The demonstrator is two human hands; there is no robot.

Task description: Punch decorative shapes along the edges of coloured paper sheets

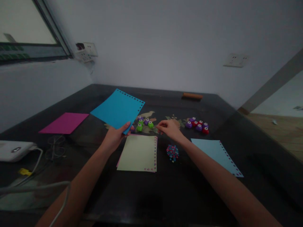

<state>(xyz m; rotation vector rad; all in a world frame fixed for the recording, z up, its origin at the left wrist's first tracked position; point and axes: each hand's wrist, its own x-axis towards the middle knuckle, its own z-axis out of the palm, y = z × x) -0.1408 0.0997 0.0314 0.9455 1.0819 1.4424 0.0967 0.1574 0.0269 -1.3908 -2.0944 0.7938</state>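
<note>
My left hand (115,136) grips a bright blue sheet of paper (115,108) by its near corner, thumb on top, and holds it tilted above the table. Small dark marks run along its far and right edges. Fingertips pinched together, my right hand (170,128) hovers right of several green and purple eyed figures (144,123); anything in the pinch is too small to make out. Below the hands lies a cream sheet (137,153) with marks on its right and bottom edges, over a pink sheet. Beside it sits a pile of small pink and blue sequins (172,152).
Purple and red eyed figures (197,125) cluster at the right, behind a pale blue sheet (213,151). A magenta sheet (65,123) lies left, near a white device (15,150) with a cable. A brown stick-like object (192,95) rests at the dark table's (165,195) back.
</note>
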